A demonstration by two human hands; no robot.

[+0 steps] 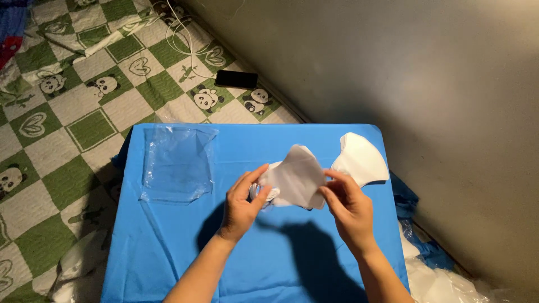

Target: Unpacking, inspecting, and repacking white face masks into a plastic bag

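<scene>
Above the middle of the blue table [185, 264], a white face mask [295, 179] hangs between my hands. My left hand [242, 203] pinches its left edge with thumb and fingers closed on it; my right hand [349, 206] grips its right edge the same way. At two o'clock from the mask, a stack of white masks [362, 160] lies flat. At nine o'clock, well apart, lies a clear plastic bag [177, 165]. At eleven o'clock, on the panda quilt [62, 118], rests a black phone [236, 78].
</scene>
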